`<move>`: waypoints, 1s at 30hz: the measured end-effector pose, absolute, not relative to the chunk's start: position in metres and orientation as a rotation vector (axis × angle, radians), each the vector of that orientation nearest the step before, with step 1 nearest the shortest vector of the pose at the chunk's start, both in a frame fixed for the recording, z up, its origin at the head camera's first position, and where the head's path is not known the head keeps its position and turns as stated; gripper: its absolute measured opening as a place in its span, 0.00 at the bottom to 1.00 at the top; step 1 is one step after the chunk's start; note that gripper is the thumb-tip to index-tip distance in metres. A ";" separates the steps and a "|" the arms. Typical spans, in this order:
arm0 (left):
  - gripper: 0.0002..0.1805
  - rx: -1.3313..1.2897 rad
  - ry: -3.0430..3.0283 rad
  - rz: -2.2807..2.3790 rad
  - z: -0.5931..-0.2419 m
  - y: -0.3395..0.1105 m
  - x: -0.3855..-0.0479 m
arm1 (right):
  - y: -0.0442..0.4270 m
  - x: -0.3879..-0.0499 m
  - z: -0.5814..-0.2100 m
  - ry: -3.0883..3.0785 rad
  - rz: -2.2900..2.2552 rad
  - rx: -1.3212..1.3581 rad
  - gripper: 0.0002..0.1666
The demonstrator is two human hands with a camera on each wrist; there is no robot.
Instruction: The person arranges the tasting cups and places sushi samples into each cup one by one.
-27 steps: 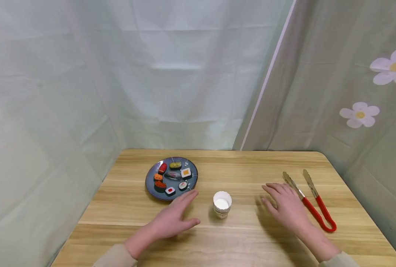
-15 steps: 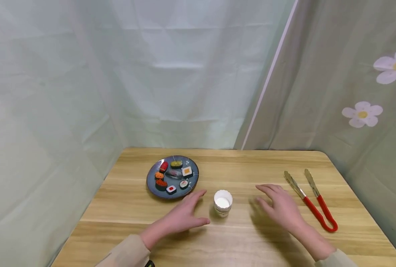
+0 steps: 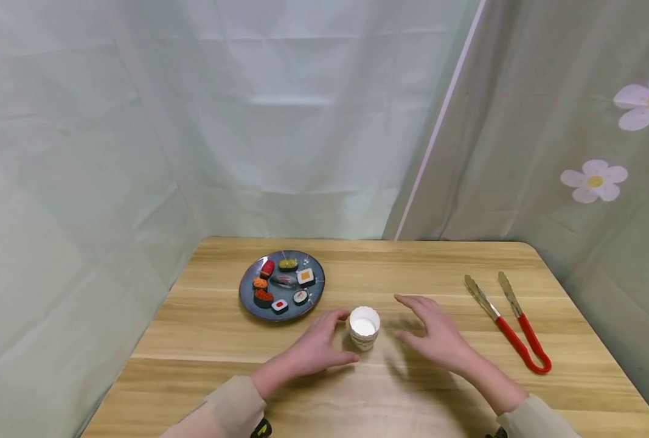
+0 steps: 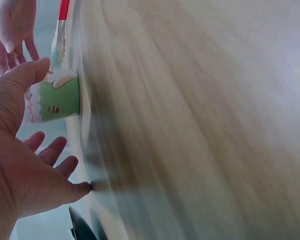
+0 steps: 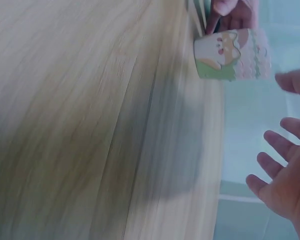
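cup stack [image 3: 364, 330] between the two hands, the left hand [image 3: 317, 349] nearer

the cup stack stands upright on the desk [image 3: 395, 274], long axis vertical, scalloped rims up; several cups look nested together. it lies directly to the right of the left hand, whose thumb and fingers are well parted, the thumb on the cup stack's near side and the index finger toward its far-left side, so the hollow between them faces its wall. that hand grips nothing; whether a fingertip touches the wall i cannot tell.

the right hand [image 3: 436, 333] is on the other side, with a wider gap of bare desk before the cup stack. its fingers are extended and spread, thumb apart, and it holds nothing. from it, the cup stack lies to the left.

beyond the left hand is a round plate [image 3: 298, 312] with sushi pieces [image 3: 263, 297] on it. beyond the right hand lie red-handled tongs [image 3: 513, 338], legs spread, tips pointing away from the person.
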State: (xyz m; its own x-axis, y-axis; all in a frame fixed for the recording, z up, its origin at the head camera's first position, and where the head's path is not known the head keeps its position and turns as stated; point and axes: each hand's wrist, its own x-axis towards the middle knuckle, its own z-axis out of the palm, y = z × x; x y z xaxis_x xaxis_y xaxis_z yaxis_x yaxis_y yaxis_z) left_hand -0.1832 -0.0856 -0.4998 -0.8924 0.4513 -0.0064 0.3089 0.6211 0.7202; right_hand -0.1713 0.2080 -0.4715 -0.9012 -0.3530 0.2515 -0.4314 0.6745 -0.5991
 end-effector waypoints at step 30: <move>0.43 0.593 2.784 1.109 -0.511 -0.058 -0.189 | 0.165 -0.188 -0.484 -2.815 1.362 0.737 0.45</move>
